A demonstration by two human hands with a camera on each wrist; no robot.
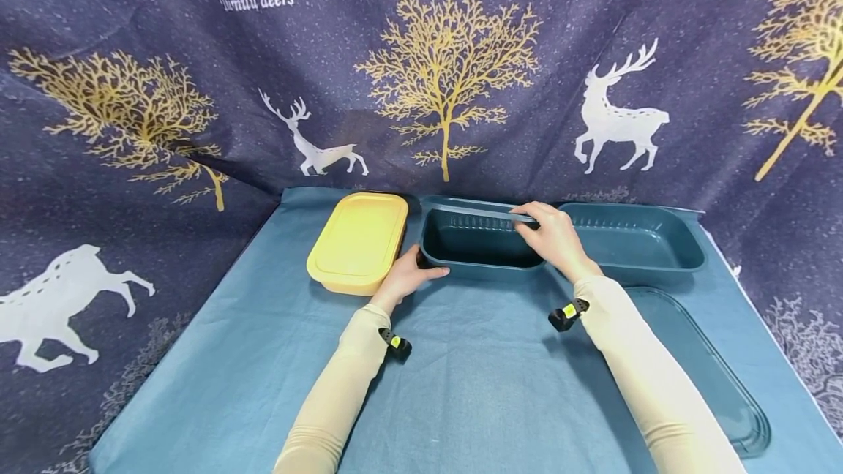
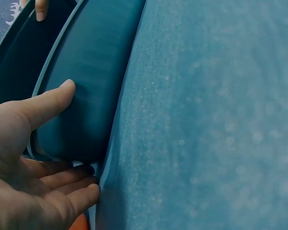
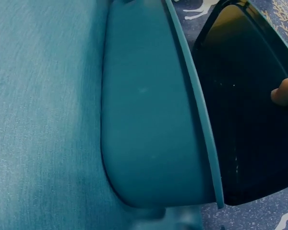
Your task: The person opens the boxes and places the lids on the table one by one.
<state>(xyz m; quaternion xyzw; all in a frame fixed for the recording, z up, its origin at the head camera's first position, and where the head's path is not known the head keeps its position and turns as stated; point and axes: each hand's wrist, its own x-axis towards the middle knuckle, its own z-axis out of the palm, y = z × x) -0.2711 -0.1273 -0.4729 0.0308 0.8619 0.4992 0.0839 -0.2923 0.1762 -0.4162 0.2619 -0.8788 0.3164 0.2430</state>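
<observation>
Clearly, the person's right grip [image 1: 556, 238], a bare hand, pinches the upper edge of a thin, dark teal panel [image 1: 470, 211], with its thumb flat on the smooth inner face. Seen from the head, that panel shows as a slim, slightly glossy strip above a dark teal box [image 1: 490, 270]; from the right wrist it rises tilted beyond the front rim, and a yellowish sheen lies near its far end.

The box stands upright on the desk [image 1: 217, 379], which wears a soft, faintly creased blue cloth. Its plain front wall meets the end in a rounded corner, and its rim flares into a narrow lip. At that left front corner the left grip [image 1: 407, 273] holds on, thumb laid across the front and fingers reaching round the end near the base.

Just left sits a rounded yellow container [image 1: 358, 240] with a matte cover. To the right, a second teal tub [image 1: 658, 277], open and ribbed along its back wall, stands beside the box, and nearer the person lies a flat, round-cornered teal lid [image 1: 705, 379] with a raised border. Behind hangs navy fabric [image 1: 342, 57] printed with white deer and golden trees.
</observation>
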